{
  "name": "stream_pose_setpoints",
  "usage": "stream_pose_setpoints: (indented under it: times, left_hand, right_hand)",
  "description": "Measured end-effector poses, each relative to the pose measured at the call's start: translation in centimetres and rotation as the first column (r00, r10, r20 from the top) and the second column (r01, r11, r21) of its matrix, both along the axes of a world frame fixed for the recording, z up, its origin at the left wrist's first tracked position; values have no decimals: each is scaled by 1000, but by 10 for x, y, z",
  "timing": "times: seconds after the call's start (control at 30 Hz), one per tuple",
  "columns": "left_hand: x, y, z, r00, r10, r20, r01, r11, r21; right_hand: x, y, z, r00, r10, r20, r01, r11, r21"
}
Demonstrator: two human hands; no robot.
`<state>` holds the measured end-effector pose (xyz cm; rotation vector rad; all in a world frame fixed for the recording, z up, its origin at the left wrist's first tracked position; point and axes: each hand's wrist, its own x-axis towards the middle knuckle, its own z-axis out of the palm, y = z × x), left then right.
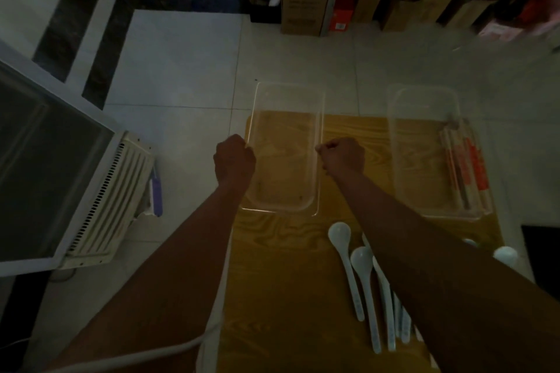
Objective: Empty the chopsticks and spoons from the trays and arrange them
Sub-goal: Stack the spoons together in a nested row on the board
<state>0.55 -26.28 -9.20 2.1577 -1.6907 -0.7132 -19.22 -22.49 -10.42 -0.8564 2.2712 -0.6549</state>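
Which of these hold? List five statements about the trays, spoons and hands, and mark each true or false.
1. The left hand and right hand both grip the empty tray. True.
2. The white spoons lie in that tray. False: they lie on the wooden table.
3. Wrapped chopsticks lie in the other tray. True.
4. The right hand holds a spoon. False: its fingers curl on the empty tray's rim.
5. Both trays are clear. True.
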Motion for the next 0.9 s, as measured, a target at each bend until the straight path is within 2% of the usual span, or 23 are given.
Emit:
stream_pose_setpoints:
  times: [0.37,0.67,0.9]
  left_hand:
    - [-15,-46,1,999,30,-19,-30,1000,7]
    - [-4,-36,3,1000,-5,-1,5,1000,17]
    - [18,-21,0,998,66,21,-68,994,91]
  right_hand:
    - [-13,-51,-1,999,-34,-4,34,999,-20]
    - [-8,-42,-3,1000,-8,9,8,1000,5]
    - [-21,-16,9,999,33,-40,-30,997,66]
